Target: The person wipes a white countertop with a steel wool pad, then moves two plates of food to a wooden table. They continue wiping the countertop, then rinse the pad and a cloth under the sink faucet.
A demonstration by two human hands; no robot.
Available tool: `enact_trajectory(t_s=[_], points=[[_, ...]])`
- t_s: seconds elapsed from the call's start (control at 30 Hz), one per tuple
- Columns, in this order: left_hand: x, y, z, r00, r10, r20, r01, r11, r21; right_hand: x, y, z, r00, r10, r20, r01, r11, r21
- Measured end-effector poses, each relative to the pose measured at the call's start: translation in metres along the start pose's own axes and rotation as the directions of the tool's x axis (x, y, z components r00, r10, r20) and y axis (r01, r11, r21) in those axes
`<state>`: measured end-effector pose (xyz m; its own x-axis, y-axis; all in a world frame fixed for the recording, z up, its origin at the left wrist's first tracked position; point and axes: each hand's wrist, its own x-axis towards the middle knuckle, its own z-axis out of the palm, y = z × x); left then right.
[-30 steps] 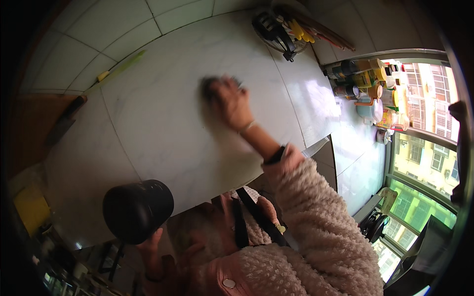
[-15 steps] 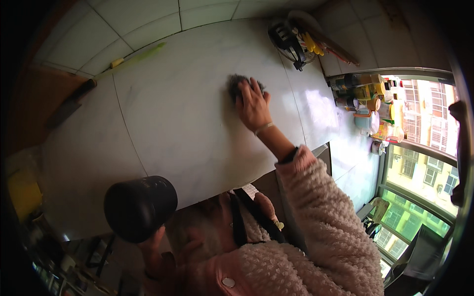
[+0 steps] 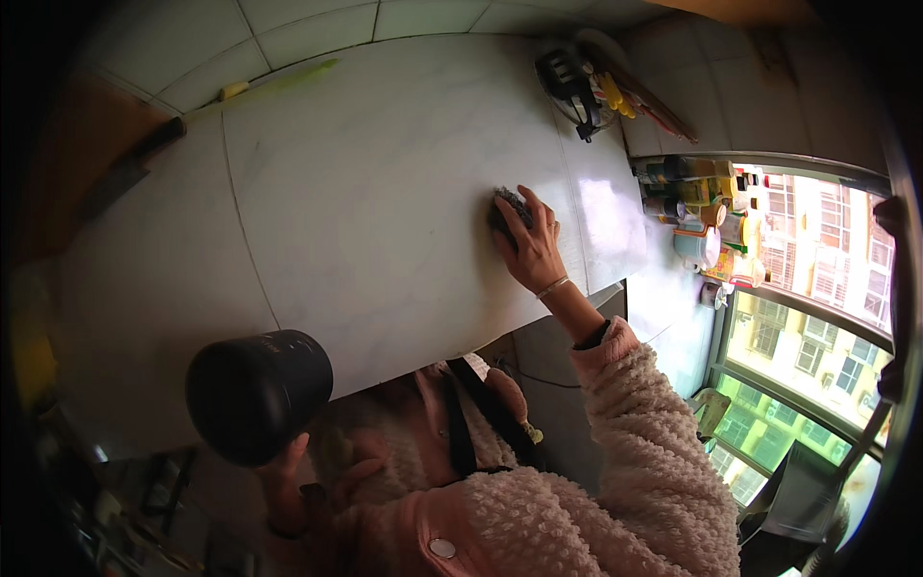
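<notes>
My right hand [image 3: 534, 245] presses a dark grey scouring pad [image 3: 511, 207] against a pale marbled countertop [image 3: 365, 212]. Its fingers are bent over the pad, which looks like a wad of steel wool and is partly hidden under them. At the lower left, my left hand [image 3: 286, 462] grips a matte black cylindrical container [image 3: 255, 396] from below, at the counter's near edge. Most of that hand's fingers are behind the container. Whether the container touches the counter I cannot tell.
A rack with black and yellow-handled utensils [image 3: 577, 91] stands at the far right corner. Several bottles and jars [image 3: 707, 212] line the windowsill. A cleaver-like knife [image 3: 144, 159] lies at the left. A small yellowish block [image 3: 234, 89] sits by the tiled back wall.
My right hand has slid the scouring pad to the right and nearer to me across the counter. The black container stays in my left hand, and the view has shifted slightly.
</notes>
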<state>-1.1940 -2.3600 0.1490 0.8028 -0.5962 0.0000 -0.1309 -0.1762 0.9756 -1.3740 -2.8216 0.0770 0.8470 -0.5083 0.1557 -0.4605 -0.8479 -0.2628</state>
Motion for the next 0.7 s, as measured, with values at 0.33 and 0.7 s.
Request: enact_trajectory(t_s=[0.33,0.7], points=[[-0.01,-0.01,-0.012,0.993,0.005,0.12,-0.025,0.985,0.168,0.049,-0.041,0.016,0.992,-0.018,-0.124,0.016,1.0,-0.021],[-0.01,-0.022,-0.021,0.989,0.051,0.138,-0.053,0.999,0.011,0.05,-0.033,0.023,0.997,-0.043,-0.067,0.039,0.998,-0.052]])
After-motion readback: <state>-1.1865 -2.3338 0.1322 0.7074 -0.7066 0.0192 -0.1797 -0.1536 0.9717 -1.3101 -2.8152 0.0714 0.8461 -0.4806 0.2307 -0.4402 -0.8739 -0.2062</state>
